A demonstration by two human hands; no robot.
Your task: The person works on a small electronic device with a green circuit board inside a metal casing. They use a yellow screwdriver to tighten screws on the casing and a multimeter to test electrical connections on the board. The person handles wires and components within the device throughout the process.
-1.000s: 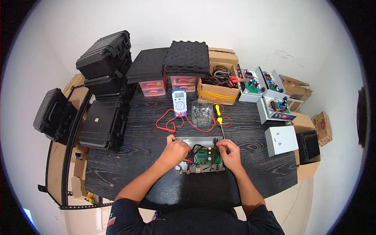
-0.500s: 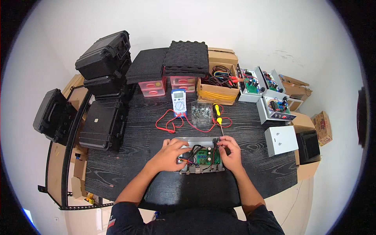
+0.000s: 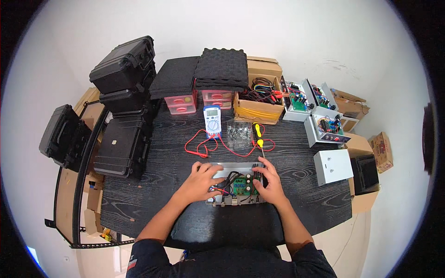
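An open grey metal enclosure [image 3: 232,166] lies on the black table in front of me. Inside it are a green circuit board [image 3: 241,185], black components and several coloured wires [image 3: 224,190]. My left hand [image 3: 199,183] grips the enclosure's left end, with bent fingers over its wall and the thumb towards the wires. At the right end is my right hand [image 3: 271,183], its fingers stretched out over the wall and its thumb apart, beside the board. Just beyond that hand lies a yellow-and-black screwdriver [image 3: 259,136], shaft towards me.
Behind the enclosure are a blue-and-white multimeter [image 3: 212,121] with red leads and a clear tray [image 3: 239,134] of small parts. Black cases [image 3: 121,143] are stacked at left. A cardboard box [image 3: 257,111] of cables and several white enclosures [image 3: 333,167] stand at back and right.
My right hand's fingers have straightened and spread from a bent pinch at the enclosure's back right corner, uncovering more of that end. My left hand has barely shifted.
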